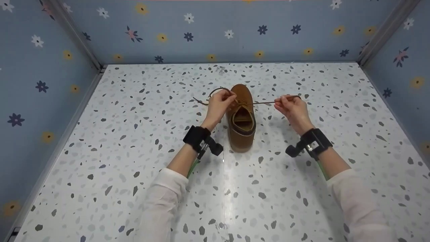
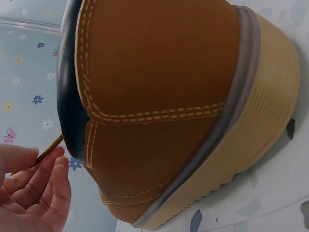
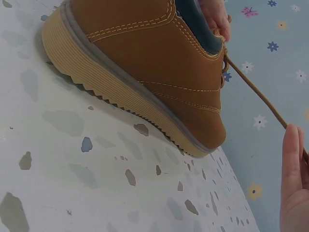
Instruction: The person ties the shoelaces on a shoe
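A brown shoe (image 1: 242, 143) with a pale ridged sole (image 2: 275, 96) stands upright on the table, its toe pointing away from me. My left hand (image 1: 220, 106) is at the shoe's left side near the lacing and pinches one lace (image 2: 50, 148) between thumb and fingers. That lace's loose end curls out to the left of the hand. Off to the right of the shoe, my right hand (image 1: 293, 111) pinches the other lace (image 3: 256, 91), which runs straight and taut from the eyelets. Its short tail sticks out past the fingers.
The white speckled tabletop (image 1: 111, 151) surrounds the shoe. Blue flowered panels (image 1: 215, 30) close off the back and both sides. A black camera strap (image 1: 198, 137) sits on the left wrist and another strap (image 1: 315, 143) on the right wrist.
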Available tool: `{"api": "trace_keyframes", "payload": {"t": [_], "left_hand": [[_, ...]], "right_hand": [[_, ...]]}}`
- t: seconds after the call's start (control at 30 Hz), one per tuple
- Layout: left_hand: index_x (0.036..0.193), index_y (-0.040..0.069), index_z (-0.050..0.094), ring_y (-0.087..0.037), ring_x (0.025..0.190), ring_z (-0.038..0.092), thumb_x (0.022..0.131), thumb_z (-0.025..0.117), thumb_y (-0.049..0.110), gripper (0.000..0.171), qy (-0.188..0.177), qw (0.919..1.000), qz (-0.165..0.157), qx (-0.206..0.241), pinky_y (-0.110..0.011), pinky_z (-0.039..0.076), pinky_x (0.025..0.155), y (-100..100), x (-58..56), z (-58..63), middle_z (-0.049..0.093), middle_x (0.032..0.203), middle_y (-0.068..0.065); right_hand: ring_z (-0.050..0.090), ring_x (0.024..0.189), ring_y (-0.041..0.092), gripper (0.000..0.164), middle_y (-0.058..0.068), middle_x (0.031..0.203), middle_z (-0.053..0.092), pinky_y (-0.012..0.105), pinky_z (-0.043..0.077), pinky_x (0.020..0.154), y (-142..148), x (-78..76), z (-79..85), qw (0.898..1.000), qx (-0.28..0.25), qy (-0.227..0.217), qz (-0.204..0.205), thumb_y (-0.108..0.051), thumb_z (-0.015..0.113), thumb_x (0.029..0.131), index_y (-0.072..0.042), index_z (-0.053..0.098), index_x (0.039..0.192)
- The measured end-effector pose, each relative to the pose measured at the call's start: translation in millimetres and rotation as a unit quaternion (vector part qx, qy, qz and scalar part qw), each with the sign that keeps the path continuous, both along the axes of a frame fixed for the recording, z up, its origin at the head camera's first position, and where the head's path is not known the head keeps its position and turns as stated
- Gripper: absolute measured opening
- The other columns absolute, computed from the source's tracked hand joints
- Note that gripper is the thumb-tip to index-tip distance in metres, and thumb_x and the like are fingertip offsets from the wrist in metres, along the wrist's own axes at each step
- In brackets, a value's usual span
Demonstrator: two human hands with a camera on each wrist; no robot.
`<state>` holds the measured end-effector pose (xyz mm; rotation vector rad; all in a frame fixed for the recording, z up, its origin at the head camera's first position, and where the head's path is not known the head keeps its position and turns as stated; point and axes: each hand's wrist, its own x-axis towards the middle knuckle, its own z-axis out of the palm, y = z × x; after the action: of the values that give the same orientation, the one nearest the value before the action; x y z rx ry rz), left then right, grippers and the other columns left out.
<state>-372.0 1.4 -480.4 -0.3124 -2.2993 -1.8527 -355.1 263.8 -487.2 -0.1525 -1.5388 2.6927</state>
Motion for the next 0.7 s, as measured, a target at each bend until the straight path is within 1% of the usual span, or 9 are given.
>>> {"api": "trace_keyframes", "payload": {"t": [0.1,0.17,0.23,0.27,0.33,0.4,0.5,0.6,0.7], "left_hand": [[0.076,0.011,0.051,-0.011,0.054,0.048,0.067,0.05,0.027,0.018,-0.012,0.9996,-0.003,-0.025,-0.029,0.036,0.037,-1.0,33.5,44.0,0.051,0.065,-0.001],[0.075,0.006,0.05,-0.013,0.053,0.048,0.069,0.05,0.017,0.013,-0.01,0.9991,0.001,-0.041,-0.026,0.037,0.039,-1.3,55.4,72.2,0.051,0.065,-0.004],[0.074,0.003,0.049,-0.014,0.051,0.047,0.069,0.05,0.011,0.009,-0.004,0.998,0.011,-0.063,-0.02,0.037,0.042,-0.7,68.1,88.3,0.051,0.063,-0.006],[0.074,0.002,0.049,-0.014,0.051,0.047,0.069,0.05,0.011,0.01,-0.002,0.9974,0.013,-0.07,-0.019,0.036,0.042,-0.6,70.6,91.6,0.051,0.063,-0.006],[0.076,0.001,0.046,-0.013,0.049,0.047,0.067,0.052,0.011,0.014,-0.001,0.9968,0.022,-0.077,-0.018,0.036,0.041,-0.3,71.2,92.8,0.051,0.061,-0.007],[0.077,0.001,0.044,-0.012,0.047,0.047,0.066,0.054,0.013,0.019,-0.005,0.996,0.034,-0.083,-0.019,0.036,0.041,0.1,68.4,89.6,0.051,0.06,-0.005],[0.079,0.002,0.041,-0.012,0.046,0.047,0.065,0.055,0.012,0.022,-0.005,0.9944,0.051,-0.093,-0.019,0.036,0.041,1.1,67.7,89.2,0.05,0.058,-0.005],[0.079,0.004,0.044,-0.008,0.049,0.046,0.066,0.053,0.011,0.018,0.014,0.9891,0.059,-0.134,-0.018,0.035,0.043,2.2,68.1,90.2,0.05,0.059,-0.002],[0.079,0.007,0.049,-0.004,0.054,0.044,0.069,0.05,0.011,0.011,0.048,0.9781,0.059,-0.194,-0.018,0.033,0.045,3.9,68.0,92.1,0.05,0.065,0.002]], "right_hand": [[0.041,0.082,0.028,0.042,0.022,0.093,0.04,0.03,0.033,0.067,-0.6,0.0,-1.1,1.0,0.003,0.006,0.001,-0.01,0.058,0.06,0.001,0.039,0.096],[0.041,0.082,0.029,0.041,0.022,0.093,0.04,0.03,0.033,0.067,-1.1,0.1,-1.2,1.0,0.001,0.012,0.004,-0.008,0.058,0.06,0.002,0.04,0.095],[0.041,0.082,0.029,0.041,0.023,0.092,0.04,0.03,0.033,0.067,-1.4,0.3,-1.2,1.0,0.0,0.017,0.005,-0.006,0.058,0.059,0.002,0.041,0.095],[0.04,0.082,0.029,0.04,0.023,0.092,0.04,0.03,0.033,0.067,-1.3,0.3,-1.4,1.0,-0.001,0.019,0.006,-0.006,0.058,0.059,0.002,0.041,0.095],[0.04,0.082,0.03,0.04,0.024,0.092,0.04,0.031,0.033,0.067,-1.2,0.0,-1.6,1.0,-0.003,0.023,0.008,-0.004,0.058,0.059,0.003,0.041,0.095],[0.04,0.082,0.03,0.04,0.024,0.092,0.04,0.031,0.033,0.067,-0.9,-0.4,-1.8,1.0,-0.003,0.024,0.01,-0.004,0.058,0.059,0.003,0.042,0.095],[0.04,0.082,0.029,0.039,0.023,0.092,0.04,0.031,0.033,0.067,-1.0,-0.9,-2.1,1.0,-0.003,0.021,0.013,-0.005,0.058,0.06,0.002,0.043,0.095],[0.04,0.082,0.028,0.038,0.022,0.093,0.04,0.031,0.033,0.067,-1.7,-0.8,-2.6,1.0,0.005,0.015,0.019,-0.006,0.058,0.06,0.002,0.044,0.095],[0.04,0.083,0.028,0.038,0.021,0.092,0.04,0.031,0.033,0.067,-2.3,-0.6,-3.4,1.0,0.015,0.013,0.023,-0.007,0.058,0.06,0.001,0.045,0.094]]}}
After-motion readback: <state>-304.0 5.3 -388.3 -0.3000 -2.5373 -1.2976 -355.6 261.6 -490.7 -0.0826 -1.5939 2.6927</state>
